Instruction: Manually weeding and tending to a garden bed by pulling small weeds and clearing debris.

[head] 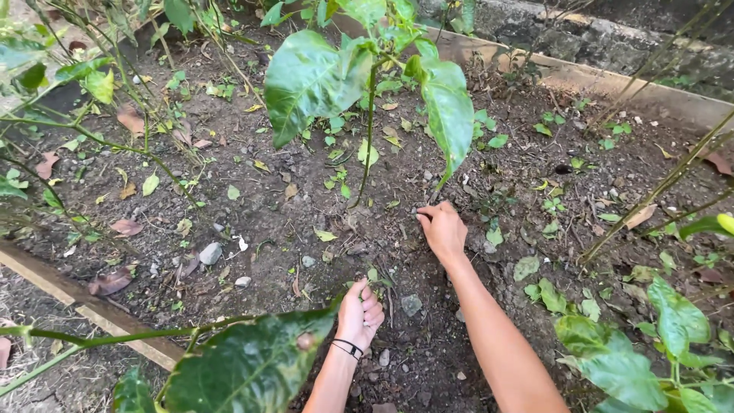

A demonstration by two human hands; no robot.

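in the middle of the frame, low over the dark soil (pixel 290 222) of a raised bed, my right hand (pixel 442 228) reaches out with its fingers drawn together, pinching at the ground just beside the base of the young plant (pixel 368 145), whose thin stem rises to the broad green leaves at the top centre. i cannot tell whether anything sits between those fingertips. lower down, centre-left of the frame, my left hand (pixel 359 313) rests on the soil with fingers curled in loosely, clamped on nothing i can see; a black band (pixel 349 348) circles its wrist. a big spotted leaf (pixel 252 367) covers the bottom left, just beside that wrist. a grey stone (pixel 210 253) lies at the left of the middle, and a wooden border plank (pixel 84 302) runs along the lower left edge.
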